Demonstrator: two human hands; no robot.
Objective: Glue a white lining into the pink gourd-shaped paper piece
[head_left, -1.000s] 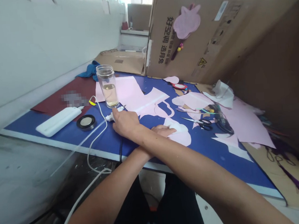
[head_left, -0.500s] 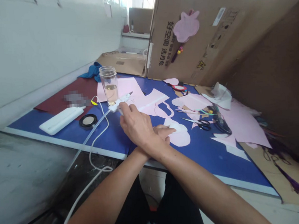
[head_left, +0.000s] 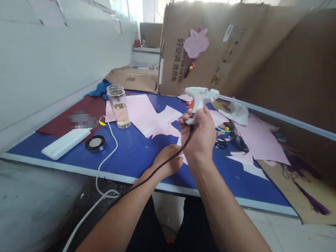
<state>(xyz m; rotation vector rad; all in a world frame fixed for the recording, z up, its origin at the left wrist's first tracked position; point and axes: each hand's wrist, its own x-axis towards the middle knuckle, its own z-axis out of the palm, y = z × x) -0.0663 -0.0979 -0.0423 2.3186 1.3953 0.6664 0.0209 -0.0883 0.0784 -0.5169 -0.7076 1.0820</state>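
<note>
The right hand [head_left: 199, 135] is clenched round the grip of a white glue gun [head_left: 199, 98], holding it up above the blue worktop [head_left: 135, 153] with a long clear glue stick [head_left: 286, 119] trailing from its back, off to the right. Its black cord [head_left: 162, 166] hangs from the grip and runs down past the left hand [head_left: 166, 163], which rests on the worktop just below and left of the right hand with fingers curled loosely; whether it pinches anything, I cannot tell. The gun looks light and rigid, best held by the grip (the nozzle end is likely hot, and the thin stick would flex or snap if knocked). Pink paper cutouts [head_left: 146, 114] lie beyond both hands, scissors [head_left: 221, 142] just right of them, and a glass jar [head_left: 118, 106] stands well to the left.
</note>
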